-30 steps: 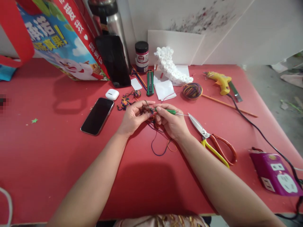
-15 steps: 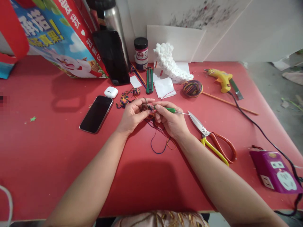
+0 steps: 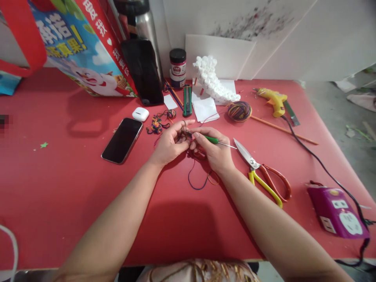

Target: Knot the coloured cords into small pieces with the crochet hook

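Observation:
In my right hand (image 3: 216, 148) is a crochet hook with a green handle (image 3: 211, 139), its far metal end pointing right toward the scissors. Pinched in my left hand (image 3: 170, 144) is a small dark multicolored piece of yarn work (image 3: 188, 137), with a strand looped over the raised index finger. The hook's working tip meets the yarn between both hands, mostly hidden by fingers. Loose yarn strands (image 3: 197, 188) curl on the table below the hands. Just beyond my left hand lies a small crocheted piece (image 3: 157, 124) in orange, purple and dark yarn.
Scissors (image 3: 255, 166) lie right of my hands, with a yarn ball (image 3: 239, 111) behind. A yellow glue gun (image 3: 274, 101), its cord and a purple power socket (image 3: 337, 211) occupy the right side. Left are a phone (image 3: 122, 140) and a white earbud case (image 3: 140, 114). A green cutter (image 3: 187, 101) lies behind.
The view has shifted slightly. My index finger and the hook have changed angle a little at the yarn, and both hands keep their hold.

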The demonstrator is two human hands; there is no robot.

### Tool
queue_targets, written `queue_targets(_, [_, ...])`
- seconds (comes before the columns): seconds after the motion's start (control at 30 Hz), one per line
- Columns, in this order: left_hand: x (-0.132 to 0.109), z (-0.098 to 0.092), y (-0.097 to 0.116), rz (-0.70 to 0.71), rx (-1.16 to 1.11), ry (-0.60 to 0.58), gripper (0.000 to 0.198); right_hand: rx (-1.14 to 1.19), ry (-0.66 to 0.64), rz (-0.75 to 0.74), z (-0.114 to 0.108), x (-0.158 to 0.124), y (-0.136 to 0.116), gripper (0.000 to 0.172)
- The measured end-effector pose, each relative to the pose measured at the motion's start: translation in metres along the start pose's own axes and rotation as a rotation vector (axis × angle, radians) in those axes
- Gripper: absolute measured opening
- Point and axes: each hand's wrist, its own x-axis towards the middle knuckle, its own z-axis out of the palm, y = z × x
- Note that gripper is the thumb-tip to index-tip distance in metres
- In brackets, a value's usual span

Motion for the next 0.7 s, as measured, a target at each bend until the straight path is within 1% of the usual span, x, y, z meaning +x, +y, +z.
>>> queue_targets(0.07, [0.0,0.0,-0.001,0.009,-0.039,0.002,0.054,0.024,0.042,0.001,-0.001,0.0,0.0,0.021])
queue_targets(0.17, [0.001,-0.001,-0.001,-0.011,-0.201,-0.038,0.044,0.014,0.098,-0.032,0.0,0.0,-0.005,0.018])
queue_targets(0.23, [0.002,-0.003,-0.002,-0.042,-0.283,-0.047,0.039,-0.051,0.089,-0.054,0.0,-0.001,-0.01,0.018])
queue_targets(0.27, [0.003,-0.003,-0.002,-0.059,-0.298,-0.033,0.04,-0.092,0.073,-0.065,0.0,-0.002,-0.013,0.018])
queue_targets(0.37, [0.005,-0.003,-0.003,-0.081,-0.251,0.068,0.049,-0.177,0.039,-0.115,-0.003,-0.005,-0.014,0.016])
queue_targets(0.43, [0.006,-0.003,-0.004,-0.081,-0.209,0.104,0.051,-0.213,0.047,-0.14,-0.005,-0.007,-0.012,0.015])
queue_targets(0.57, [0.007,-0.002,-0.004,-0.043,-0.185,0.08,0.042,-0.276,0.046,-0.163,-0.009,-0.007,-0.005,0.016])
queue_targets(0.63, [0.008,-0.001,-0.004,-0.035,-0.194,0.052,0.039,-0.268,0.05,-0.166,-0.01,-0.006,-0.005,0.014])
queue_targets(0.7, [0.008,0.0,-0.003,-0.042,-0.216,0.049,0.039,-0.243,0.075,-0.151,-0.01,-0.005,-0.006,0.013])
